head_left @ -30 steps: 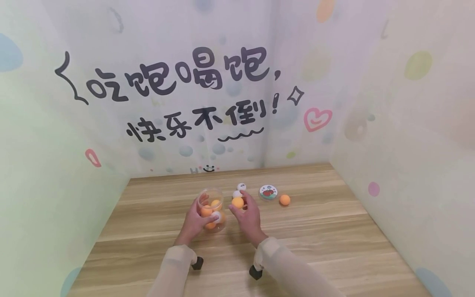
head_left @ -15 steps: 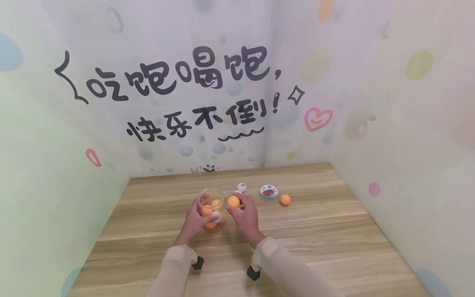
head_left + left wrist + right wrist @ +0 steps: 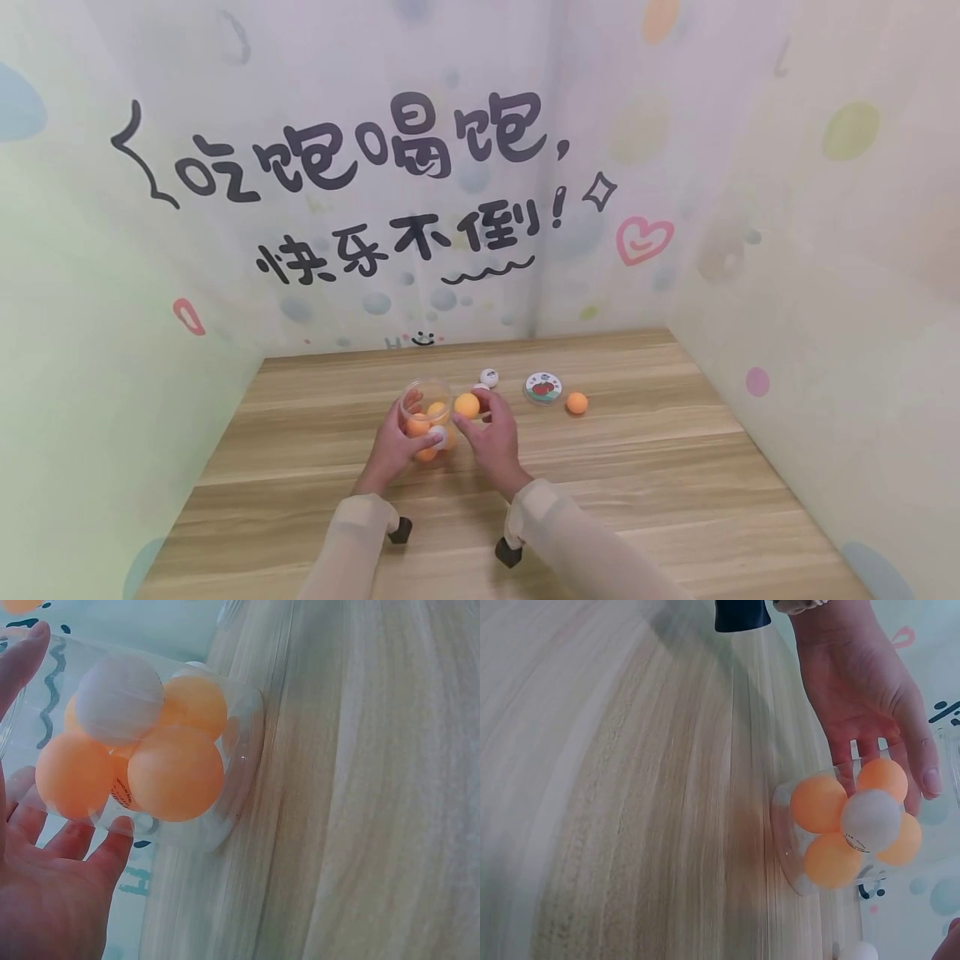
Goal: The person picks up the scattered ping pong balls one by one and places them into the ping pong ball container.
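Observation:
The left hand grips a clear jar standing on the wooden table; in the left wrist view its fingers and thumb curve round the wall. Several orange balls and a white ball lie inside. Just right of the jar's rim, the right hand pinches an orange ball between thumb and fingers. Only a fingertip edge of the right hand shows in the right wrist view, where the left hand is seen behind the jar.
Behind the right hand are a white ball and another, partly hidden white ball. A round lid with a red picture lies further right, beside a loose orange ball. Printed walls surround the wooden table.
The right hand has moved left with its orange ball, up close to the jar's rim. The left hand and the jar have stayed in place.

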`<state>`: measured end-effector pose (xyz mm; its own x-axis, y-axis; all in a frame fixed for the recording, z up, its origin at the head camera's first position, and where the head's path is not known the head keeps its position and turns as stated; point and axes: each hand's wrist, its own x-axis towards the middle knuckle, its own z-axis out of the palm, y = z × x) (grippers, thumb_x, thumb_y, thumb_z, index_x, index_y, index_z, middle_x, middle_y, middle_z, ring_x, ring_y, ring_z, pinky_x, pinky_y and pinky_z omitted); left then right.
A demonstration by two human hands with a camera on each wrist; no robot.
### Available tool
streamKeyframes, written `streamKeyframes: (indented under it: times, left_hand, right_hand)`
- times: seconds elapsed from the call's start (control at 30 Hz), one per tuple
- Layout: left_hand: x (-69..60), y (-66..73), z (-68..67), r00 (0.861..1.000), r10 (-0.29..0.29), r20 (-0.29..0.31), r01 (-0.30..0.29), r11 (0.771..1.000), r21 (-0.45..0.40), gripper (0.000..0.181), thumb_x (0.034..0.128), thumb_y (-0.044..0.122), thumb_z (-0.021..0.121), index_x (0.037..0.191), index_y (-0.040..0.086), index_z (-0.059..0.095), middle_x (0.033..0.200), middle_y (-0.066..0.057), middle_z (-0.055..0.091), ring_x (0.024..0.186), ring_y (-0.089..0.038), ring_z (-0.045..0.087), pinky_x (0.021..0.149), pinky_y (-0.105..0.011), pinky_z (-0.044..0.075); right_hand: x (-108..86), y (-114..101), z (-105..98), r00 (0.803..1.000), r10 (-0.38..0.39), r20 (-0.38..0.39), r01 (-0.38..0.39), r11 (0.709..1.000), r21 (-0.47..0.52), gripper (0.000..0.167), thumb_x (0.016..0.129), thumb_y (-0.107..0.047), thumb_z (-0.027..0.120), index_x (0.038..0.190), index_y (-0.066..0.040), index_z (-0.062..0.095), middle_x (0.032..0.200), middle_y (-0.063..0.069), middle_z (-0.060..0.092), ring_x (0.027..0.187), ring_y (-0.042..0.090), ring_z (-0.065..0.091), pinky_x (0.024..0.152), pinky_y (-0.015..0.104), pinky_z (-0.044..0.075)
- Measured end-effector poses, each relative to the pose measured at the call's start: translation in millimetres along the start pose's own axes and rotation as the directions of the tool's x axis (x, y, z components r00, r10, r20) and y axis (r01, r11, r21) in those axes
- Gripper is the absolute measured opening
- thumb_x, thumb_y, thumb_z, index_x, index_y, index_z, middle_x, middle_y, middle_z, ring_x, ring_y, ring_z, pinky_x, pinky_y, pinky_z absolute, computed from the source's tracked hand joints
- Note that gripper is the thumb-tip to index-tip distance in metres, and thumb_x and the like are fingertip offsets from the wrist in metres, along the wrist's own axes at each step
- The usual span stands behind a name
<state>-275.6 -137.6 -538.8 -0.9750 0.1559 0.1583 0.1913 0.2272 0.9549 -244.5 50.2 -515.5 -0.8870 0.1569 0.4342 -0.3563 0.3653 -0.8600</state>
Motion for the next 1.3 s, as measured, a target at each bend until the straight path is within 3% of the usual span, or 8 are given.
streamKeyframes:
  times: [0.13,0.37,0.6,0.73,0.83,0.97,1.13,1.3]
  left_hand:
    - [-0.5,0.9,0.1,1.000,-0.004,0.004,0.004,1.000,0.003,0.091,0.0754,0.018,0.085,0.149,0.012,0.033,0.149,-0.007,0.042,0.135,-0.031,0.040,0.107,-0.046,0.037]
    - [-1.0,1.5,0.4,1.000,0.000,0.006,0.000,1.000,-0.010,0.093,0.0754,0.019,0.085,0.150,0.010,0.031,0.149,-0.008,0.041,0.135,-0.031,0.039,0.107,-0.047,0.037]
    - [0.1,-0.4,-0.1,1.000,-0.010,0.009,0.010,1.000,-0.013,0.092,0.0754,0.020,0.086,0.150,0.011,0.032,0.150,-0.008,0.041,0.136,-0.031,0.039,0.108,-0.046,0.036]
    - [-5.0,16.2,-1.5,1.000,-0.006,0.027,0.006,1.000,-0.005,0.089,0.0775,0.013,0.083,0.149,0.007,0.031,0.150,-0.015,0.039,0.136,-0.035,0.037,0.108,-0.048,0.035]
    - [-5.2,16.7,-1.1,1.000,0.005,0.023,-0.004,1.000,-0.012,0.089,0.0768,0.012,0.084,0.149,0.005,0.031,0.149,-0.015,0.040,0.136,-0.035,0.038,0.109,-0.048,0.034]
    - [0.1,0.6,1.1,1.000,0.011,-0.003,-0.011,1.000,-0.016,0.090,0.0744,0.018,0.086,0.148,0.012,0.035,0.148,-0.007,0.042,0.135,-0.030,0.039,0.109,-0.046,0.035]
    - [0.1,0.3,1.4,1.000,0.002,-0.001,-0.002,1.000,-0.013,0.087,0.0767,0.015,0.084,0.148,0.014,0.034,0.148,-0.007,0.042,0.136,-0.030,0.039,0.109,-0.046,0.035]
    - [0.3,-0.1,0.7,1.000,0.010,0.003,-0.010,1.000,-0.019,0.090,0.0766,0.018,0.084,0.149,0.012,0.032,0.149,-0.008,0.042,0.136,-0.030,0.038,0.110,-0.046,0.034]
  right_hand:
    - [0.0,-2.1,0.7,1.000,-0.009,0.001,0.009,0.999,0.036,0.048,0.083,-0.023,0.079,0.123,-0.005,0.059,0.109,0.003,0.062,0.098,0.018,0.056,0.082,0.044,0.049]
    - [1.1,-3.6,2.7,0.995,-0.103,-0.003,0.103,0.994,0.029,0.045,0.083,-0.023,0.078,0.120,-0.004,0.062,0.108,0.004,0.062,0.099,0.020,0.055,0.077,0.044,0.050]
    - [2.5,-5.3,4.0,0.995,-0.099,0.000,0.099,0.995,0.016,0.044,0.084,-0.024,0.077,0.121,-0.007,0.063,0.109,0.002,0.061,0.100,0.018,0.055,0.079,0.042,0.050]
    - [4.2,-6.7,5.8,0.996,-0.092,-0.002,0.092,0.995,0.024,0.046,0.084,-0.026,0.077,0.123,-0.006,0.063,0.110,0.003,0.061,0.099,0.020,0.055,0.080,0.043,0.051]
    - [5.3,-8.5,6.8,0.995,-0.095,-0.005,0.095,0.994,0.044,0.046,0.083,-0.027,0.078,0.123,-0.008,0.064,0.110,0.003,0.061,0.098,0.022,0.056,0.080,0.048,0.051]
    - [6.4,-11.6,7.2,0.995,-0.102,0.001,0.102,0.994,0.046,0.045,0.082,-0.026,0.078,0.123,-0.011,0.064,0.111,0.004,0.061,0.101,0.021,0.058,0.080,0.048,0.051]
    - [7.2,-15.0,7.1,0.995,-0.092,0.025,0.091,0.995,0.036,0.045,0.082,-0.020,0.079,0.124,-0.011,0.064,0.113,0.003,0.060,0.103,0.020,0.058,0.080,0.043,0.052]
    - [8.7,-15.8,7.8,0.995,-0.077,0.057,0.075,0.996,0.046,0.047,0.084,-0.022,0.077,0.126,-0.008,0.062,0.116,0.003,0.059,0.104,0.020,0.056,0.081,0.045,0.053]
